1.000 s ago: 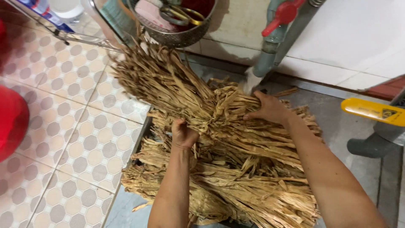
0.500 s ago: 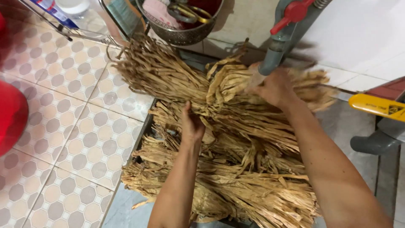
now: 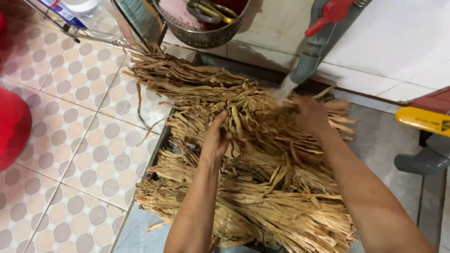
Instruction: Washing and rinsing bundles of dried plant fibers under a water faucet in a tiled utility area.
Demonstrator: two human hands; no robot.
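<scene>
A big heap of dry tan leaf strips (image 3: 262,187) fills a basin below me. Both hands lift one bundle of the strips (image 3: 206,91) up under the grey water pipe (image 3: 309,61), where water pours onto it. My left hand (image 3: 216,138) grips the bundle's middle from below. My right hand (image 3: 310,115) holds its right end right beneath the stream; its fingers are partly hidden by strips and spray. The bundle's left end lies over the tiled ledge (image 3: 70,122).
A metal colander (image 3: 201,33) with small items sits at the back. A red valve handle (image 3: 328,11) tops the pipe. A red object (image 3: 11,126) lies at the far left, a yellow handle (image 3: 424,121) at the right, a wire rack (image 3: 70,23) at the back left.
Both hands have raised the bundle up and toward the pipe; the right hand moved right under the water stream, and the left hand shifted its grip higher on the strips.
</scene>
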